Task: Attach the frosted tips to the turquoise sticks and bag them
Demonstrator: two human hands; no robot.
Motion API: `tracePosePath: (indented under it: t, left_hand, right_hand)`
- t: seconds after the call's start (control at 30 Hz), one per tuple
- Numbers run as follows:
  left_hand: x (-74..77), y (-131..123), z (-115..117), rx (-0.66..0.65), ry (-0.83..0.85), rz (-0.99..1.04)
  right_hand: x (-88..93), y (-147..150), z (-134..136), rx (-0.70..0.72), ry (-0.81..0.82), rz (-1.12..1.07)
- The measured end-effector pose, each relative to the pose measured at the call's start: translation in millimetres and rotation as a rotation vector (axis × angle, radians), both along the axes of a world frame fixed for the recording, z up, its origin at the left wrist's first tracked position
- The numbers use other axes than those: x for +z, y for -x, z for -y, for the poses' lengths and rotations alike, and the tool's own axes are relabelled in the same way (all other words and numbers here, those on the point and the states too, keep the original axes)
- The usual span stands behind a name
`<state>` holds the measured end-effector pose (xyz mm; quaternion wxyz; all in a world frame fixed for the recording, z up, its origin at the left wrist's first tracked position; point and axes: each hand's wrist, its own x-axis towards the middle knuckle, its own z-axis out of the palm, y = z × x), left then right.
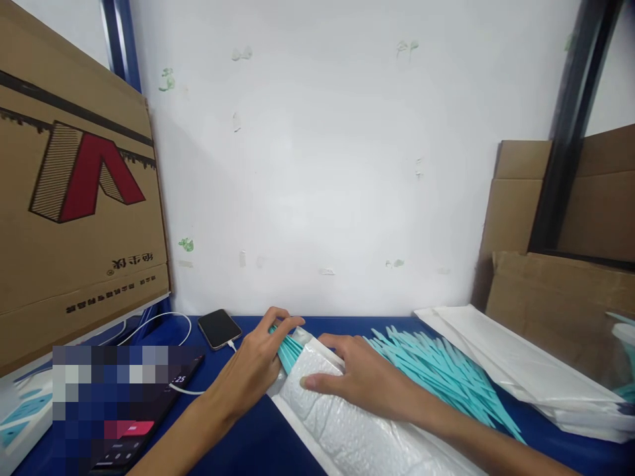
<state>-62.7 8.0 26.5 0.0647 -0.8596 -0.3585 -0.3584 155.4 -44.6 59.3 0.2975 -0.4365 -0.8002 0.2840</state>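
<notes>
My left hand (pixel 265 347) is closed round a bundle of thin teal sticks (pixel 289 355) whose other ends sit inside the mouth of a white bubble-lined plastic bag (pixel 342 423). The bag lies slantwise across the front of the table, its open end toward my left hand. With thumb in front and fingers behind, my right hand (pixel 354 373) grips the bag near its mouth. Just right of that hand lies a loose heap of similar teal sticks (pixel 441 377). How far the bundle reaches into the bag is hidden.
A stack of flat white bags (pixel 520 370) lies at the right, before brown cardboard (pixel 555 317). A phone (pixel 219 328) on a white cable rests at the back left; a larger lit screen (pixel 149 410) is nearer. A big carton (pixel 79 172) stands left. A white wall (pixel 337 165) closes the back.
</notes>
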Motion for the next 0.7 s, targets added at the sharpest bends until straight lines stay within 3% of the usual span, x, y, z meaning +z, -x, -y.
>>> tracePosePath:
  t: [0.1,0.23,0.47,0.57,0.7]
  left_hand:
    - [-2.9,2,-2,-0.021,-0.01,-0.046]
    - [-3.4,8,-10,0.143,-0.069,-0.046]
    - [3.0,11,-13,0.26,-0.05,0.418]
    - [3.1,7,-5,0.208,-0.004,0.447]
    - [0.0,-1,12,-0.045,0.023,0.266]
  right_hand:
    - [-0.4,0,-1,0.015,-0.011,-0.026]
    - [0.4,-3,-6,-0.007,-0.082,-0.052]
    - [2.3,-8,-17,-0.033,-0.056,-0.302]
    - [2.5,-8,-17,-0.085,-0.101,-0.468]
    - [1.2,-7,-14,-0.141,-0.12,-0.613]
